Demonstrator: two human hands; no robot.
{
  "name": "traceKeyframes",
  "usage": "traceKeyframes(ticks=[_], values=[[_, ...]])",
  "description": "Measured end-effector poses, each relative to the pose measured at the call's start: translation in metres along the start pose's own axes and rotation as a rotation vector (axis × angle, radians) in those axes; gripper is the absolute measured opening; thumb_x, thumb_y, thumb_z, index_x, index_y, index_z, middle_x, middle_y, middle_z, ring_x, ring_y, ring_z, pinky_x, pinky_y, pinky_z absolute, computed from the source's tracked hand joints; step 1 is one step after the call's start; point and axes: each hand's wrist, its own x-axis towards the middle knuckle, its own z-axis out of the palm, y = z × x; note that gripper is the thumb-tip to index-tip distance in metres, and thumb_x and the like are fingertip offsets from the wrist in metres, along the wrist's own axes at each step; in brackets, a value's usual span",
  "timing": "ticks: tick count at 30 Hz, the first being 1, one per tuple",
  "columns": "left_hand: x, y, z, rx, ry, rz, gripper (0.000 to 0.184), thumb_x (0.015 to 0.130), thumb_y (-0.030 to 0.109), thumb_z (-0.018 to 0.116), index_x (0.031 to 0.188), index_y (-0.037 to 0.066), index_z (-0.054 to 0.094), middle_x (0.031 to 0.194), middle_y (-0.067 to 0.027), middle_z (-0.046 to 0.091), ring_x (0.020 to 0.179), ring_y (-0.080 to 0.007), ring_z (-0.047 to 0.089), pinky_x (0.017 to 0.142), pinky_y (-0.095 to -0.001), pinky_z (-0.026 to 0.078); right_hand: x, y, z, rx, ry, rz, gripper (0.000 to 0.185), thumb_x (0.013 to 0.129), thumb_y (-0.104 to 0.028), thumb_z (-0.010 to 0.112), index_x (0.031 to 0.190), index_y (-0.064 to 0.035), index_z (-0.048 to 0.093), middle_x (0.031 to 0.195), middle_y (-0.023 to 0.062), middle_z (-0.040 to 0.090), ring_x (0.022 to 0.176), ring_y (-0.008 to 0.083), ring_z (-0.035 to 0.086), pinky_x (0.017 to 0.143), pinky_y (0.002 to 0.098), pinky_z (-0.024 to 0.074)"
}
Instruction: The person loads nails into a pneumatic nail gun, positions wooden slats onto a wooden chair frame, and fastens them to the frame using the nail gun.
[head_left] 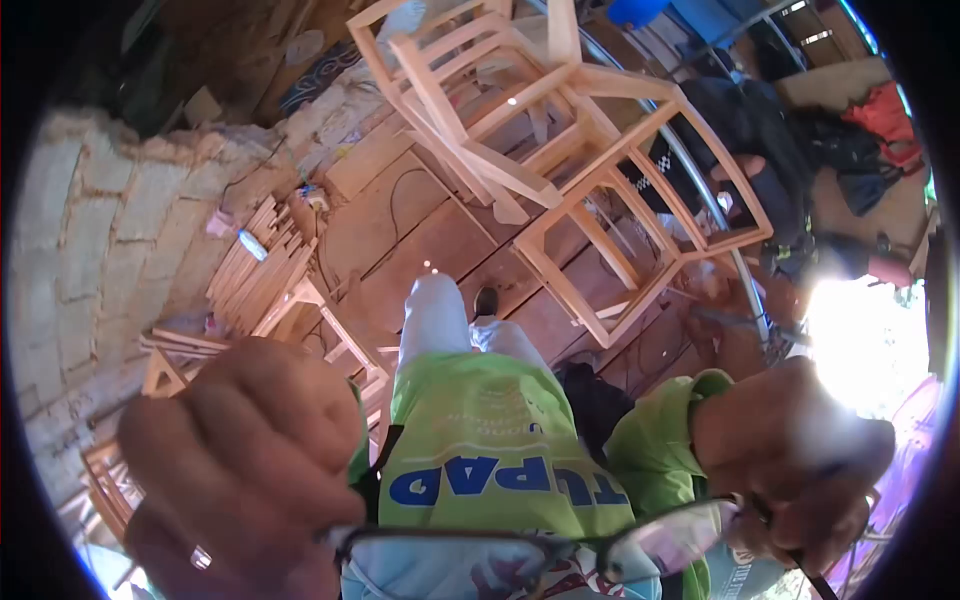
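Close to the camera, a pair of eyeglasses (450, 545) with dark frames spans the bottom of the view between my hands. My left hand (250, 450), large at the lower left, is closed with its fingers curled at one end of the glasses. On the right side, my right hand (790, 450) is closed around the other end, near the dark temple arm. Behind the glasses is a green shirt (490, 430) with blue lettering, worn above light trousers.
Wooden chair frames (600, 190) stand at the top centre. Stacked wood strips (262, 262) lie beside a block wall (110, 220) on the left. A person in dark clothes (750, 130) is at the upper right, near a metal bar. Bright light enters at the right.
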Motion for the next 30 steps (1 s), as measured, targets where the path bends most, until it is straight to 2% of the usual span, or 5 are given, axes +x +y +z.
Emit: traceKeyframes(ticks=[8, 20, 24, 28, 30], values=[[0.114, -0.099, -0.033, -0.22, -0.285, 0.113, 0.021, 0.073, -0.001, 0.084, 0.077, 0.019, 0.077, 0.074, 0.0103, 0.067, 0.053, 0.0009, 0.052, 0.045, -0.0226, 0.022, 0.071, 0.041, -0.031, -0.193, 0.088, -0.161, 0.02, 0.077, -0.007, 0.076, 0.096, -0.0122, 0.078, 0.078, 0.0036, 0.066, 0.064, 0.0079, 0.054, 0.06, 0.0248, 0.0424], [0.361, -0.217, -0.189, -0.55, -0.247, 0.143, 0.028, 0.068, -0.01, 0.075, 0.064, 0.016, 0.067, 0.063, 0.0114, 0.064, 0.05, 0.0021, 0.055, 0.043, -0.0204, 0.026, 0.239, 0.247, 0.01, -0.555, 0.137, -0.155, 0.032, 0.082, -0.013, 0.079, 0.114, -0.012, 0.074, 0.094, 0.0051, 0.068, 0.071, 0.0084, 0.055, 0.064, 0.0278, 0.0432], [0.403, -0.259, -0.196, -0.397, -0.147, -0.019, 0.021, 0.082, 0.003, 0.083, 0.088, 0.013, 0.065, 0.099, 0.0047, 0.061, 0.052, -0.0039, 0.052, 0.051, -0.0262, 0.029, 0.251, 0.307, 0.015, -0.67, 0.212, -0.069, 0.036, 0.084, -0.014, 0.08, 0.12, -0.0119, 0.072, 0.099, 0.0056, 0.068, 0.073, 0.0086, 0.056, 0.065, 0.0289, 0.0435], [0.387, -0.317, -0.244, 0.281, -0.086, 0.014, 0.011, 0.102, 0.017, 0.063, 0.102, 0.006, 0.06, 0.092, -0.0044, 0.058, 0.059, -0.0106, 0.052, 0.065, -0.0261, 0.04, 0.246, 0.361, 0.004, -0.699, 0.183, 0.102, 0.029, 0.09, -0.016, 0.08, 0.115, -0.0053, 0.069, 0.105, 0.0076, 0.062, 0.074, 0.0136, 0.061, 0.06, 0.0297, 0.0455], [0.371, -0.335, -0.258, 0.453, -0.255, -0.302, 0.013, 0.103, 0.014, 0.057, 0.105, 0.002, 0.061, 0.088, -0.0064, 0.059, 0.066, -0.0132, 0.055, 0.066, -0.0259, 0.043, 0.232, 0.364, 0.003, -0.839, 0.252, 0.244, 0.02, 0.09, -0.008, 0.08, 0.106, -0.0013, 0.07, 0.092, 0.0107, 0.062, 0.073, 0.0188, 0.066, 0.057, 0.0305, 0.0503]])
